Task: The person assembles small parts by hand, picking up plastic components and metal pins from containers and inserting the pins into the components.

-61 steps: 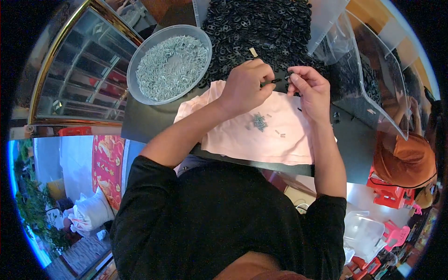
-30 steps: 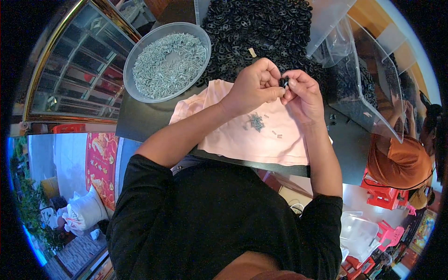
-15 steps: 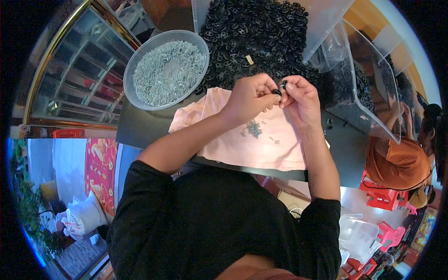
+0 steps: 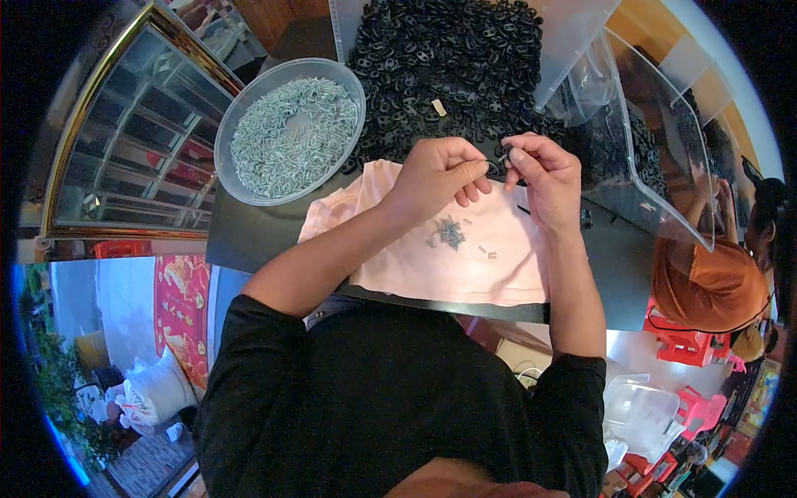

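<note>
Left hand (image 4: 440, 178) has fingertips close together, content unclear; right hand (image 4: 546, 173) pinches one black piece (image 4: 506, 155) near pink cloth (image 4: 407, 266). Done amount is not clear; large black heap (image 4: 444, 62) remains far, metal pins (image 4: 266, 153) at left.

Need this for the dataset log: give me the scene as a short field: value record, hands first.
Left hand: near the right one; whether it holds anything is unclear
Right hand: pinches a small black part
Cloth: pale pink, spread on the dark table
On cloth: small heap of silvery pins, a few loose beside it
Bowl: round, translucent, holds many more pins
Beyond hands: large pile of black parts
Far right: another person, orange-brown top
</note>
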A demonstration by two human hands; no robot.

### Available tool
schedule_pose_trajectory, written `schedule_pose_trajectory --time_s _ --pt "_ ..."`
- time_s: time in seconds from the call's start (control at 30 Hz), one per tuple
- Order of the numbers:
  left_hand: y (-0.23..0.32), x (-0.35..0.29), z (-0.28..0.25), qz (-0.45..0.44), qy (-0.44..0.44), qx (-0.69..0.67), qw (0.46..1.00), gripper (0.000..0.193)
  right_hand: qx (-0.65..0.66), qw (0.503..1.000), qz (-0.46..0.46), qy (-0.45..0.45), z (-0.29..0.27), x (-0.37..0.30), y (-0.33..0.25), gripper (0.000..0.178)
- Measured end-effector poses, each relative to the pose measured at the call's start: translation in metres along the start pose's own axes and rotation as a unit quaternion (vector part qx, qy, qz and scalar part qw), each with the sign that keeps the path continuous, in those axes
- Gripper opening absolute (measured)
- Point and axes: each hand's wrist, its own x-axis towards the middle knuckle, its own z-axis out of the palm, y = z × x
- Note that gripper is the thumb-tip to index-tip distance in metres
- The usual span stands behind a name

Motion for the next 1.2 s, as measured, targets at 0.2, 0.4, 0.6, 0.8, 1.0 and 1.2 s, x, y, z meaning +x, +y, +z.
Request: schedule_pose_trajectory --time_s 0.2,0.4,0.6,0.8,1.0,1.2 --pt "-0.002 0.0 0.0 0.018 -0.002 0.016 1.0 0.011 -0.047 0.999 0.0 -0.008 0.001 -0.001 0.0 0.014" --pt "-0.003 -0.001 0.0 0.026 0.008 0.027 0.999 0.011 -0.082 0.996 -0.009 -0.014 0.004 -0.003 -0.002 0.013" --pt "-0.002 -0.001 0.003 0.016 0.019 0.038 0.999 0.011 -0.091 0.995 -0.009 -0.032 0.002 -0.003 0.003 0.011" --pt "-0.003 -0.001 0.003 0.011 0.031 0.027 0.999 0.011 -0.083 0.996 0.02 -0.017 0.006 -0.004 0.005 0.011" --pt "-0.002 -0.002 0.004 0.003 0.059 0.009 0.998 0.01 -0.069 0.997 0.014 -0.033 0.01 -0.006 0.005 0.02" --pt "-0.002 -0.003 0.004 0.005 0.08 -0.022 0.997 0.011 -0.159 0.985 -0.058 0.02 0.02 -0.009 0.014 0.028"
